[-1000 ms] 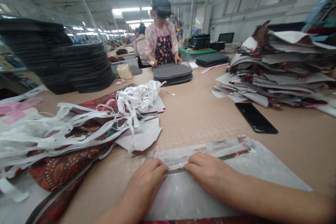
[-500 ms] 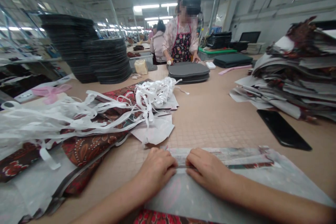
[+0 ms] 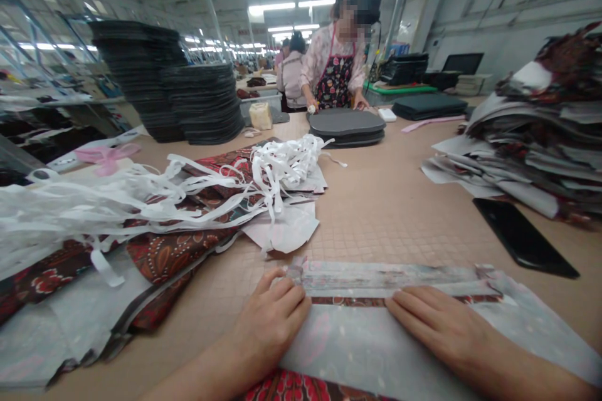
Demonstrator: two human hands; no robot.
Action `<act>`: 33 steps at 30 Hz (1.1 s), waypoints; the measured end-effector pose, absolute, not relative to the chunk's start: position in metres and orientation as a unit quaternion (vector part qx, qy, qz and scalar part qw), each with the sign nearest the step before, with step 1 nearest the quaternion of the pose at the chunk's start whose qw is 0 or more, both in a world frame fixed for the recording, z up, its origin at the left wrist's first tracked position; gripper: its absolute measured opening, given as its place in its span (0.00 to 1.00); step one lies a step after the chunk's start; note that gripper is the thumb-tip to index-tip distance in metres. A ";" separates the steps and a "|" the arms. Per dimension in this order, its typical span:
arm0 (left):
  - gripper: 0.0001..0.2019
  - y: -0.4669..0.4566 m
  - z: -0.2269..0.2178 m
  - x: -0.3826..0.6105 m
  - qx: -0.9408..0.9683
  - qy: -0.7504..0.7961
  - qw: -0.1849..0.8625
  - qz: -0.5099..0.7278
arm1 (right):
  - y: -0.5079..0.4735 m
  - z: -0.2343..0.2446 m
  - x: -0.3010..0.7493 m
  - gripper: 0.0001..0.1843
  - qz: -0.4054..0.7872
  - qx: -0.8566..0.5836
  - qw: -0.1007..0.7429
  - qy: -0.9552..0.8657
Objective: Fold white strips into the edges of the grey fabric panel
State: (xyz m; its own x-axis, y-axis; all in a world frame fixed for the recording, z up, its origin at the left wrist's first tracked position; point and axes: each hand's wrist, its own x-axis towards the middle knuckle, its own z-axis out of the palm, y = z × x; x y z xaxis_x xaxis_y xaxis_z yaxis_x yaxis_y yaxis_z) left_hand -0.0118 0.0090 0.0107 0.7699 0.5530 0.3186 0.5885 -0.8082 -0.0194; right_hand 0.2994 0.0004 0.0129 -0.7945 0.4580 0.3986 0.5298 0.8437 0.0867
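We locate the pale-backed fabric panel at the near side of the brown surface. Our left hand rests at its left edge and our right hand lies farther right, fingers close together on each; we cannot tell whether either grip pinches the cloth. A patterned strip shows between them. Beyond the panel's far edge, moving room extends to the grey pads, bounded by white tapes left and a black phone right.
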 end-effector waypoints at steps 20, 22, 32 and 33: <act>0.07 -0.002 -0.004 -0.036 -0.865 -0.427 -0.041 -0.261 | 0.034 -0.004 0.172 0.04 0.058 -0.231 0.156 -0.959; 0.04 -0.001 -0.002 -0.035 -0.851 -0.449 -0.071 -0.263 | 0.038 -0.003 0.171 0.04 0.095 -0.251 0.146 -0.952; 0.04 -0.003 0.001 -0.036 -0.801 -0.510 -0.149 -0.277 | 0.042 0.012 0.160 0.08 0.226 -0.343 0.164 -0.897; 0.03 -0.003 0.001 -0.035 -0.802 -0.502 -0.154 -0.286 | 0.041 0.013 0.162 0.09 0.245 -0.342 0.178 -0.889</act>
State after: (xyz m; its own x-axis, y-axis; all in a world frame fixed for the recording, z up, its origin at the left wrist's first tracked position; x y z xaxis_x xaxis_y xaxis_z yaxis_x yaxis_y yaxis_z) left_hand -0.0352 -0.0030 0.0010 0.3329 0.8923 0.3049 0.7162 -0.4495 0.5338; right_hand 0.1621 0.0409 0.0128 -0.7019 0.6965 0.1493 0.5213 0.6451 -0.5587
